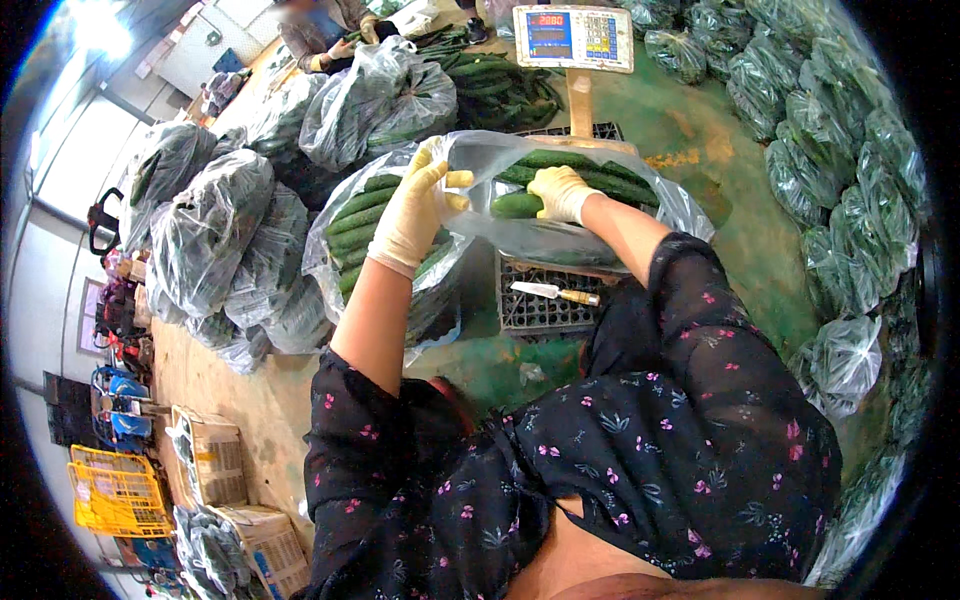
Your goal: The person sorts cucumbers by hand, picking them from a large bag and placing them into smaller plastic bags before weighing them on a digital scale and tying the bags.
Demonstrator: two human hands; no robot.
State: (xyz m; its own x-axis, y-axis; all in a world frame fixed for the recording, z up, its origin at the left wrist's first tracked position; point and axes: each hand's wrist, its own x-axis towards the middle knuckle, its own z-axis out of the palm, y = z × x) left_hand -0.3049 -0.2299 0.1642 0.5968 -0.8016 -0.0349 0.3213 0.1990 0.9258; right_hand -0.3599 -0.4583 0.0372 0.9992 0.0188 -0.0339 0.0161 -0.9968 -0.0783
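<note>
My right hand [562,193], in a pale glove, is closed around a green cucumber [515,206] inside a clear plastic bag [685,205] on the scale. More long cucumbers [625,180] lie in that bag beside and beyond the hand. My left hand [410,215], gloved too, is over the right edge of another clear bag [318,245] packed with stacked cucumbers [358,220]. Its fingers are apart, pointing toward the bag on the scale. Whether it touches the film is hard to see. The scale's display [573,38] stands upright on a post behind the bag.
A knife [540,289] with a yellowish handle lies on a black plastic crate [520,318] below the scale. Filled bags [215,225] are heaped at left, and more [800,120] line the right. Loose cucumbers [500,90] and another person [315,35] are farther back.
</note>
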